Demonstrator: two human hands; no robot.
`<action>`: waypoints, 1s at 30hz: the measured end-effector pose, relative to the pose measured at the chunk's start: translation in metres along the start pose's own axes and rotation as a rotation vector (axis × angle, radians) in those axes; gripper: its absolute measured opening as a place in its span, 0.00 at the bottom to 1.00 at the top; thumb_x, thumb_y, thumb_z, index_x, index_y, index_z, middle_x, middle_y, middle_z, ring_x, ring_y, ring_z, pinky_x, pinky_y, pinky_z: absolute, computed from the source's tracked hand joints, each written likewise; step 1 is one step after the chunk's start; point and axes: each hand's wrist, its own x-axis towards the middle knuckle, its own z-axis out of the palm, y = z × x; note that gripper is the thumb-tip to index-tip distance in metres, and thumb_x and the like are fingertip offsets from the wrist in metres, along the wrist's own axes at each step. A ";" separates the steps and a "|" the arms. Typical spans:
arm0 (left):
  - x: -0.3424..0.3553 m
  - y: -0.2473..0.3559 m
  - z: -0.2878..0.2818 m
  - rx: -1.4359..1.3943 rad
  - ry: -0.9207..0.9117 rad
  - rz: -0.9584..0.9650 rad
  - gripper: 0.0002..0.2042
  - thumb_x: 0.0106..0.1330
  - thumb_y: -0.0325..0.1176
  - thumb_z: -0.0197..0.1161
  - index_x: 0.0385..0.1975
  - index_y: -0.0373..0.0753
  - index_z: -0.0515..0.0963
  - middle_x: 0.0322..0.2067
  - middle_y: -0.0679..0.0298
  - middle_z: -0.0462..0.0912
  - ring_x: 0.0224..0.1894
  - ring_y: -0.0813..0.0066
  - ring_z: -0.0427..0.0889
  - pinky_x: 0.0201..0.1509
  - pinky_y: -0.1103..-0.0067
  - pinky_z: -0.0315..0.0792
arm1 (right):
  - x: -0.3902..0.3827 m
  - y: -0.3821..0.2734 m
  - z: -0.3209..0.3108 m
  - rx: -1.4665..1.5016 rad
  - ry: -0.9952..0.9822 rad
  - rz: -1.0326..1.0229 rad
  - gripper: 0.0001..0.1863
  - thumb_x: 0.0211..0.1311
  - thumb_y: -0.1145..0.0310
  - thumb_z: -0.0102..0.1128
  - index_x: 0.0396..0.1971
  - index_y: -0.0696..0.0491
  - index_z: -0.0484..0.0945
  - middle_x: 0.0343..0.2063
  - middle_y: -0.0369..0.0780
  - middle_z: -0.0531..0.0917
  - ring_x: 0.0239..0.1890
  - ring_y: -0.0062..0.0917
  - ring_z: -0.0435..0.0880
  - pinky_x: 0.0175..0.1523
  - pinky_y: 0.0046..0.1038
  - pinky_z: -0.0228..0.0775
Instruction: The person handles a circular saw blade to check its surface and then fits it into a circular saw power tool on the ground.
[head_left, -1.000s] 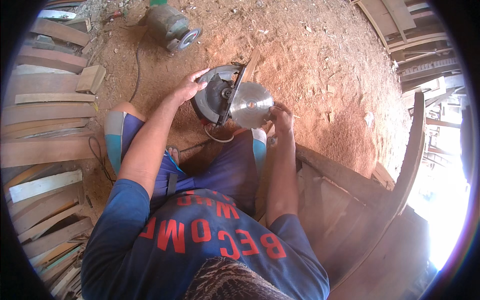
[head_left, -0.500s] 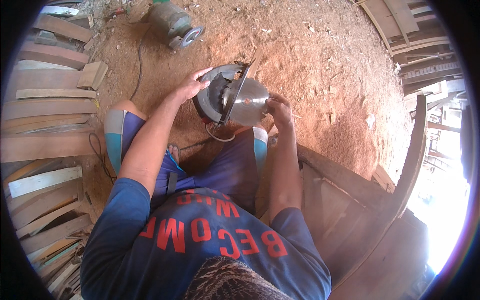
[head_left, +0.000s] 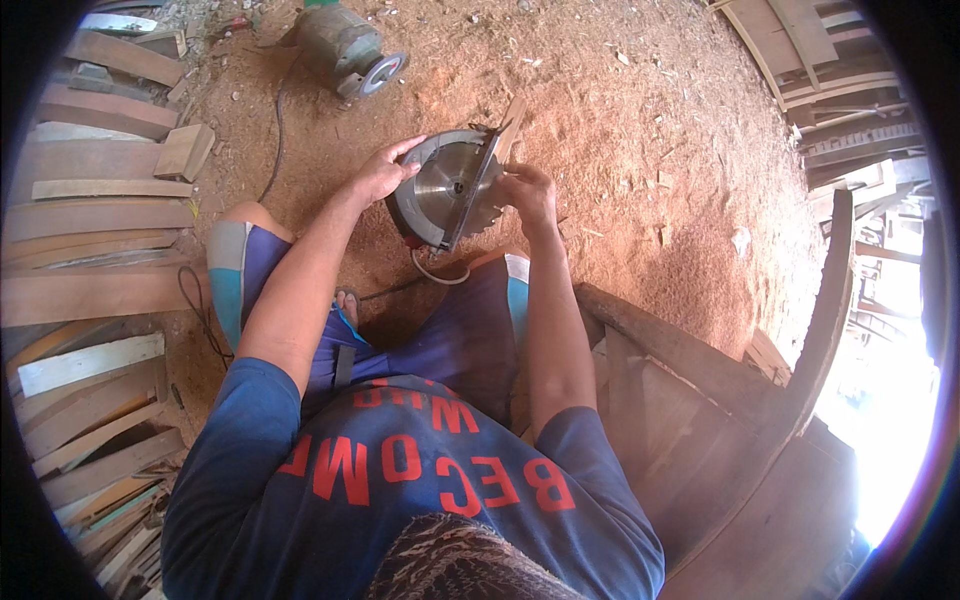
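Observation:
Between my knees, a circular saw (head_left: 402, 212) lies with its blade side facing up. My left hand (head_left: 384, 172) grips the rim of its dark grey guard, thumb on top and fingers over the far side. A round toothed saw blade (head_left: 445, 190) sits mostly inside the guard, its centre hole bare. The saw's flat base plate (head_left: 472, 190) crosses over it. On the right, my right hand (head_left: 530, 192) pinches the blade's toothed edge, which sticks out beyond the plate. A thin wood strip (head_left: 512, 125) shows at the plate's far end.
A greenish motor tool (head_left: 345, 45) with a round disc lies on the sawdust ground (head_left: 640, 130) ahead, its cord (head_left: 278, 135) trailing back. Stacked boards (head_left: 100, 215) line the left side. A curved wooden piece (head_left: 825, 310) and panels stand at my right.
My right hand has moved left, sliding the saw blade into the guard under the base plate. My left hand and the saw have stayed put.

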 end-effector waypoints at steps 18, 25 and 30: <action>0.005 -0.009 -0.006 0.029 0.007 -0.005 0.28 0.74 0.28 0.62 0.73 0.54 0.67 0.65 0.57 0.77 0.63 0.68 0.77 0.71 0.74 0.69 | -0.027 0.022 -0.003 0.073 0.068 0.142 0.06 0.62 0.72 0.68 0.35 0.59 0.84 0.29 0.38 0.87 0.30 0.19 0.83 0.36 0.23 0.76; -0.001 -0.001 -0.006 0.062 0.014 -0.025 0.28 0.75 0.28 0.61 0.74 0.54 0.67 0.64 0.58 0.78 0.62 0.69 0.78 0.70 0.75 0.70 | -0.029 0.015 0.008 0.071 0.082 0.128 0.08 0.63 0.73 0.68 0.39 0.60 0.83 0.31 0.39 0.87 0.32 0.22 0.85 0.37 0.24 0.78; -0.011 0.014 -0.001 0.096 0.027 -0.027 0.29 0.75 0.27 0.61 0.75 0.52 0.65 0.62 0.63 0.79 0.60 0.74 0.78 0.70 0.75 0.71 | -0.036 0.014 0.007 0.027 0.102 0.143 0.08 0.63 0.73 0.68 0.40 0.60 0.83 0.32 0.39 0.87 0.32 0.23 0.86 0.37 0.25 0.78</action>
